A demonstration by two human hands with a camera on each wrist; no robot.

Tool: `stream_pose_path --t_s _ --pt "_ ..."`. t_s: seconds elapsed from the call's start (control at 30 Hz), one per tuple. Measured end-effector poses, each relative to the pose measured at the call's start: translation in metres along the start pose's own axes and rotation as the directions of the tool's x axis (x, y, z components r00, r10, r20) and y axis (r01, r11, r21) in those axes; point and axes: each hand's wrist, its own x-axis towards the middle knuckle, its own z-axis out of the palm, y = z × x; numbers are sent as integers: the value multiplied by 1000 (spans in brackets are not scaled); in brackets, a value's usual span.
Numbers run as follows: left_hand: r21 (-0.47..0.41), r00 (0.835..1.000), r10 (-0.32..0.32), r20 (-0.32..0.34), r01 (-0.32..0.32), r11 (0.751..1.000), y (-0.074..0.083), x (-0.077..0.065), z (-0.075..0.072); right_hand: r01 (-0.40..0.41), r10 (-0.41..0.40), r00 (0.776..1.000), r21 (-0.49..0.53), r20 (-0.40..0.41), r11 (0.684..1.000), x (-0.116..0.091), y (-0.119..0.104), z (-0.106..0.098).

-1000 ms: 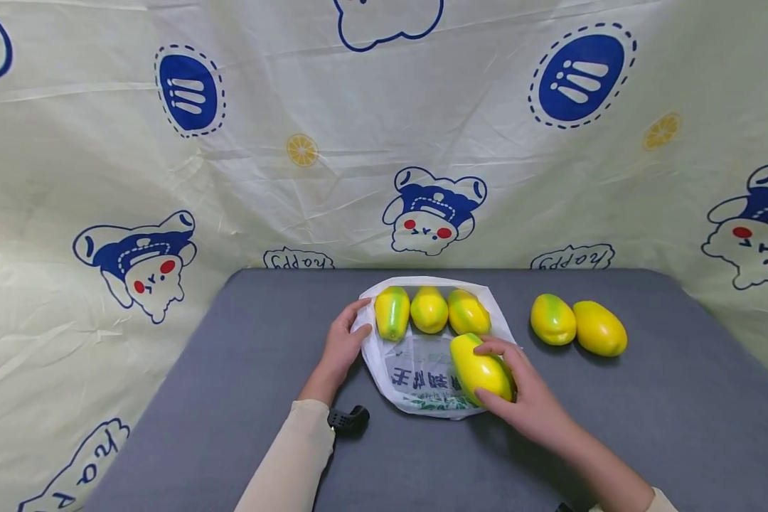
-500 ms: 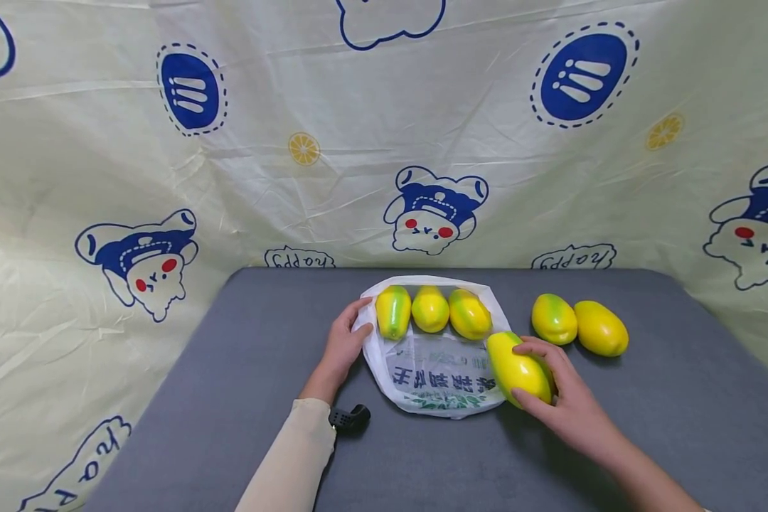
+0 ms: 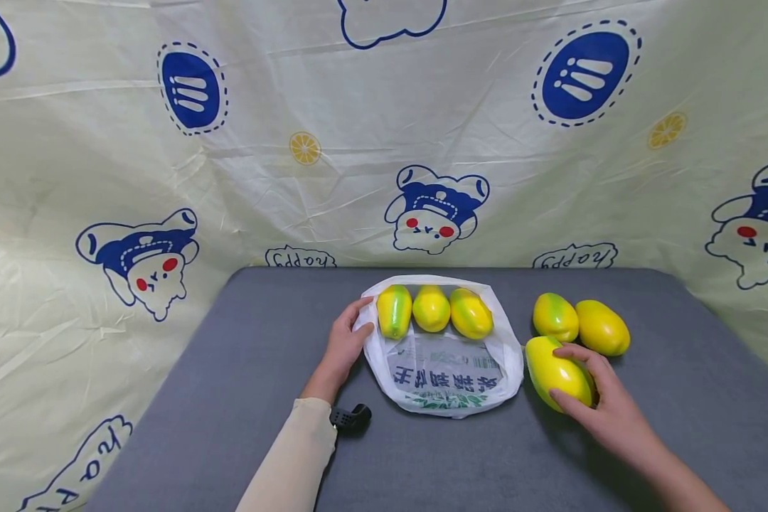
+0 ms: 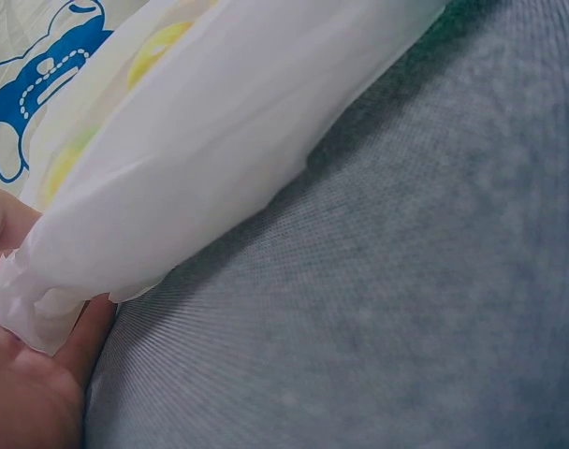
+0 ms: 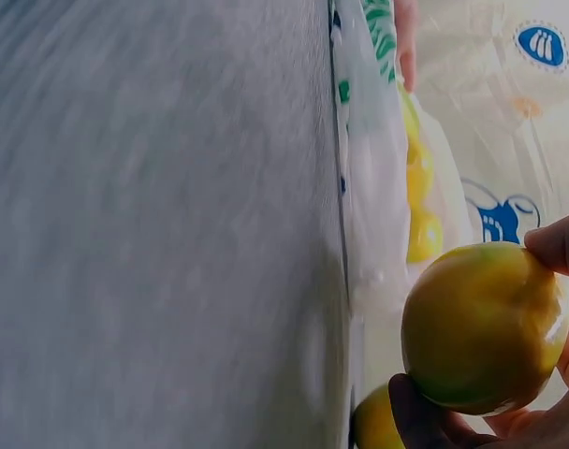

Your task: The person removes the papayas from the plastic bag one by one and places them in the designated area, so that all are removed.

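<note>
My right hand (image 3: 604,398) grips a yellow-green papaya (image 3: 558,373), thumb on the near side and fingers over the top. It is right of the white plastic bag (image 3: 512,363). In the right wrist view the held papaya (image 5: 486,327) appears close up between thumb and fingers. My left hand (image 3: 347,338) holds the bag's left rim. Bunched plastic (image 4: 51,309) lies between its thumb and fingers in the left wrist view. Inside the bag's mouth, three papayas sit in a row: a left one (image 3: 394,313), a middle one (image 3: 432,310) and a right one (image 3: 471,314).
Two more papayas lie side by side on the grey table (image 3: 230,398) at the right: a greener one (image 3: 555,317) and a yellower one (image 3: 603,328). A printed curtain (image 3: 333,92) hangs behind the table's back edge. A black strap (image 3: 350,419) circles the left wrist.
My right hand has carried its papaya rightward, from over the bag's front right part to beside the bag, close to the two loose papayas. The left hand stays at the rim.
</note>
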Motion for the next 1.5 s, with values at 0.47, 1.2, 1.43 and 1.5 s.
stream_pose_path --t_s 0.47,1.2,1.43,1.5 --pt "18 1000 -15 0 15 1000 0 0 0 -59 59 998 -67 -4 996 -4 28 -18" --pt "16 1000 -7 0 7 1000 1 -2 0 -139 143 990 -122 18 983 -6 46 -28" --pt "24 1000 -15 1 15 1000 1 -3 -1 -129 127 992 -129 -19 983 -6 47 -29" --pt "24 1000 -13 3 13 1000 1 -4 0 -127 124 992 -141 -30 982 -6 47 -29"
